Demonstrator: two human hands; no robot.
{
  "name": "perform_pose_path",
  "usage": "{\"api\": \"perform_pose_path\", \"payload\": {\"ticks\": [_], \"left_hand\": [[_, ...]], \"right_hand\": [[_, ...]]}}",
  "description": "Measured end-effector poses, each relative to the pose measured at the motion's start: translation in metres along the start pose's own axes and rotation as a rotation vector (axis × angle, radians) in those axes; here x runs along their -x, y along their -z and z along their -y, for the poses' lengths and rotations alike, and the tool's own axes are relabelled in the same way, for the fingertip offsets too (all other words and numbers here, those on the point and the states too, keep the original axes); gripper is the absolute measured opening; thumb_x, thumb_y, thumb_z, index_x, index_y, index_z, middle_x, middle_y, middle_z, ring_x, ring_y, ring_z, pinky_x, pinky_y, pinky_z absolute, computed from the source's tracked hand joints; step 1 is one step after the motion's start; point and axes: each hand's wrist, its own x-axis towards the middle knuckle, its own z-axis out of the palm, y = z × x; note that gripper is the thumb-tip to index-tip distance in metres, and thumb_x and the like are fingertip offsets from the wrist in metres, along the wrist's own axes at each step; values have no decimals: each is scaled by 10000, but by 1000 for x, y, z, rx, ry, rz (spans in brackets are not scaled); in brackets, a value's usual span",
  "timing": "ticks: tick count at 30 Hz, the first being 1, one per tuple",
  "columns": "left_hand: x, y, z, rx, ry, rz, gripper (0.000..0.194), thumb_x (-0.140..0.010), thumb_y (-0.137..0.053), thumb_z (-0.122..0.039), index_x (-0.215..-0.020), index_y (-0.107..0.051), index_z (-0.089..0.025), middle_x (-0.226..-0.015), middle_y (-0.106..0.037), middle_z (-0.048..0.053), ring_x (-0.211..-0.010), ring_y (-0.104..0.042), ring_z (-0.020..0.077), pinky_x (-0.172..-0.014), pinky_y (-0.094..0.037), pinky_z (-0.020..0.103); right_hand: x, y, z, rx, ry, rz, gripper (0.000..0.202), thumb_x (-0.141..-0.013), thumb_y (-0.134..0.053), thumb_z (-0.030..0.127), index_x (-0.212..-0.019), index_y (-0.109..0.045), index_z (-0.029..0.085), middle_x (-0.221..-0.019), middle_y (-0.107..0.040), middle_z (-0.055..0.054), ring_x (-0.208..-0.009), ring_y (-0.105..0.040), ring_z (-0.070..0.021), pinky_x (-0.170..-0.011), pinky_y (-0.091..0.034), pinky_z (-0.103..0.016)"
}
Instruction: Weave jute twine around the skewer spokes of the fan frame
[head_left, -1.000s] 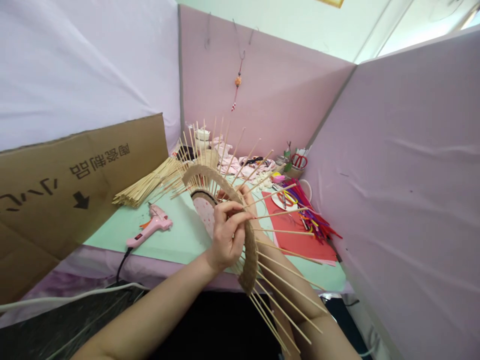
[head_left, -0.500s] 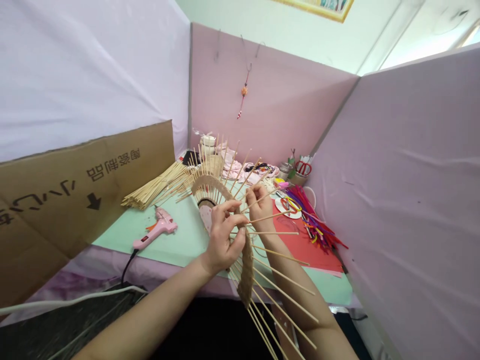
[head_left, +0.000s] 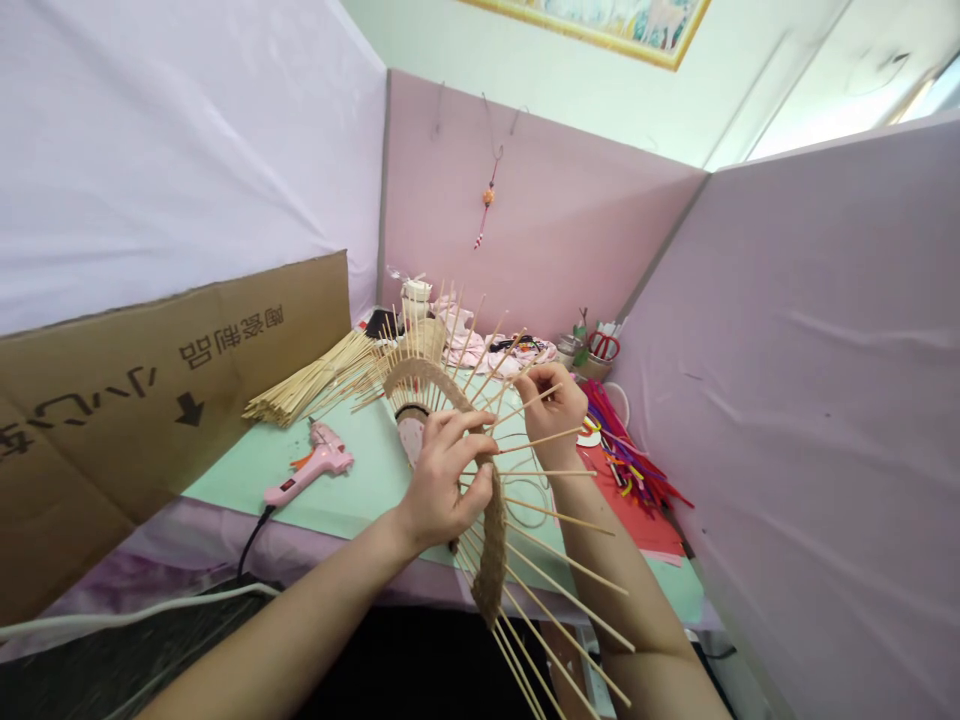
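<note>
A round frame of thin sticks joined by a woven brown band (head_left: 491, 545) is held up over the table, sticks fanning outward. My left hand (head_left: 448, 480) grips the band at its upper right part, fingers over the front and thumb below. My right hand (head_left: 553, 400) is pinched just right of the sticks, beside the tip of one. A thin cord (head_left: 534, 490) loops down between the hands; its end at my right fingers is too fine to make out. Part of a pink dotted piece (head_left: 411, 437) shows inside the frame, behind my left hand.
A pink glue gun (head_left: 311, 465) lies on the green mat (head_left: 247, 480) at left, near a bundle of sticks (head_left: 307, 385) and a cardboard sheet (head_left: 150, 400). Coloured pipe cleaners (head_left: 637, 460) lie on red paper (head_left: 652, 525) at right. Behind stand red scissors (head_left: 604, 346) in a container.
My right hand has moved right, away from the band and my left hand, and more of the cord shows between them. My left hand stays at the band. The view has tilted slightly up.
</note>
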Motion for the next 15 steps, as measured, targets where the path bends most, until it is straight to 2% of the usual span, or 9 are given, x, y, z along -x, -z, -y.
{"api": "perform_pose_path", "payload": {"ticks": [4,7,10,15], "left_hand": [[-5,4,-3,28,44,55,130,-806,-536,-153,-888,-625,-201,-1141,-668,71,-1045,-505,242,-920,-401,437],[-7,6,-4,43,74,21,131,-815,-534,-146,-839,-649,-204,-1019,-699,47,-989,-512,230,-891,-392,425],[-8,7,-4,36,98,-15,145,-820,-533,-143,-804,-662,-207,-945,-705,35,-941,-514,221,-872,-380,425],[-9,7,-5,16,107,25,144,-823,-533,-171,-801,-669,-211,-962,-701,35,-940,-513,224,-859,-376,423]], "right_hand": [[-11,11,1,78,217,11,238,-837,-657,321,-674,-534,198,-617,-506,36,-569,-450,-112,-574,-375,-267],[-22,22,4,73,385,86,212,-834,-678,263,-694,-532,201,-618,-498,38,-576,-463,-113,-574,-380,-266],[-33,35,12,96,553,144,149,-843,-678,228,-755,-560,203,-653,-538,22,-600,-496,-119,-573,-396,-265],[-48,55,32,228,767,243,52,-880,-625,184,-921,-619,215,-764,-605,-22,-708,-539,-148,-643,-447,-287]]}}
